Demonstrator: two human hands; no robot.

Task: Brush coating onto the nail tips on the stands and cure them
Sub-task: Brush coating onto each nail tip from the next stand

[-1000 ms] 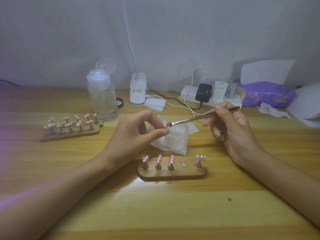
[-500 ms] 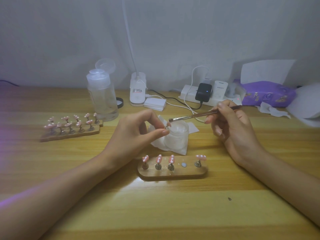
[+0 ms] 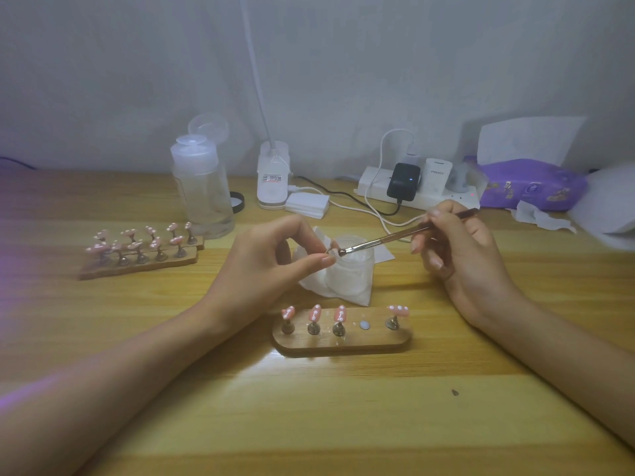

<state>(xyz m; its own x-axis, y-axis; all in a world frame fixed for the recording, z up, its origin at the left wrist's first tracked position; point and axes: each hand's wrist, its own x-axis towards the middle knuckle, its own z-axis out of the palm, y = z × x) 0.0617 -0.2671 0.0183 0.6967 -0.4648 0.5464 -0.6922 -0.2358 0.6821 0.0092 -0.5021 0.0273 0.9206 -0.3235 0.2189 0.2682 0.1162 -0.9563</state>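
Evidently the work is midway. The left hand (image 3: 271, 266) has its grip pinched, thumb against forefinger, on one small nail tip on a metal peg (image 3: 329, 250), held just above the frosted white jar (image 3: 350, 274). The right hand (image 3: 464, 259) has its grip closed round the thin brown-handled brush (image 3: 388, 239), whose bristles meet or nearly meet that tip. On the near oval wooden stand (image 3: 343, 344), four pink nail tips with white dots (image 3: 315, 312) stand beside one bare round magnet slot (image 3: 364, 325), presumably the held tip's place. Whether those four are coated I cannot tell, and curing looks not yet done. More tips wait on the two long wooden stands (image 3: 144, 265) well to the left. The jar sits on a crumpled white wipe (image 3: 347, 296) on the pale wooden tabletop (image 3: 343, 424), under the brush, so it could be knocked. Behind are a clear plastic bottle (image 3: 202, 194), a white gooseneck lamp base (image 3: 273, 178) and a white power strip (image 3: 426, 197), its cables trailing near the right hand.
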